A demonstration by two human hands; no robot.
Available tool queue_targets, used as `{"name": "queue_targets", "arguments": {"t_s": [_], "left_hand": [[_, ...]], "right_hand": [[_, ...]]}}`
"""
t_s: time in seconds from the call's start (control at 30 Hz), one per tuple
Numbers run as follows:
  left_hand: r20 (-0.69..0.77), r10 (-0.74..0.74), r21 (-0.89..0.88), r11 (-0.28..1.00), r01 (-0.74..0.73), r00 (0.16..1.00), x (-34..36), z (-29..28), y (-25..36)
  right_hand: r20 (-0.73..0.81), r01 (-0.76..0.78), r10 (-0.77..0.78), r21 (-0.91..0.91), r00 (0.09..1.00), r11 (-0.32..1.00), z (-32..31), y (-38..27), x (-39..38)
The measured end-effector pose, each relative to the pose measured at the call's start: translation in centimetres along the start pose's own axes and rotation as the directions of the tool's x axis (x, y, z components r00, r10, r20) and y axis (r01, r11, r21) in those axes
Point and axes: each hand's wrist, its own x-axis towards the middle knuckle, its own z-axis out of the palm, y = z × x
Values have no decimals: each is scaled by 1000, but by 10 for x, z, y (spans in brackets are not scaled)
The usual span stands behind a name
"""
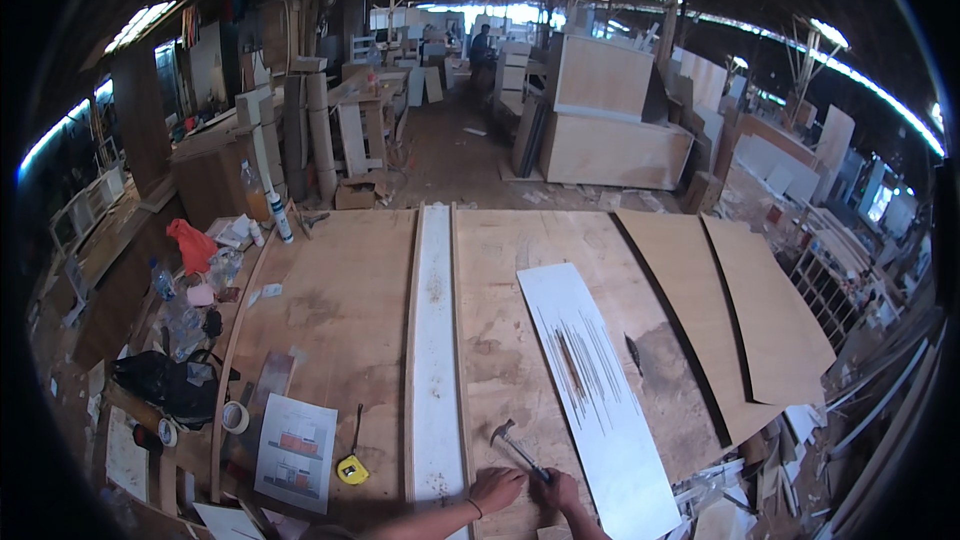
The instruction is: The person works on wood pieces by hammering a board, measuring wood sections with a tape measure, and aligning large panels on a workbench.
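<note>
My right hand (558, 491) is wrapped round the handle of a claw hammer (519, 447) near the bottom of the view. The hammer's head points up and to the left, over the wooden worktop (500, 340). Just left of it is my left hand (497, 489), with fingers curled together; whatever they may hold is hidden. That wrist lies by the lower end of a long white strip (435, 340) edged with wooden battens. To the right of my hands lies a white board (610, 430) with several thin dark strips (582, 355) on it.
A yellow tape measure (351, 470), a printed drawing (296, 450) and a tape roll (235, 417) lie at left. Brown panels (690, 310) cover the right side. A sealant tube (280, 217) stands far left. Cabinets (605, 110) and a person (482, 48) are beyond.
</note>
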Motion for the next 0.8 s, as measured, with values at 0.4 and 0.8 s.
{"name": "queue_targets", "arguments": {"t_s": [0.4,0.8], "left_hand": [[38,-7,106,994,3,999,-5,-11,16],[-12,-8,37,999,8,1000,-7,-4,9]], "right_hand": [[-55,79,-82,-69,995,995,0,-5,-14],[-99,-41,35,-59,994,997,7,-16,-20]]}}
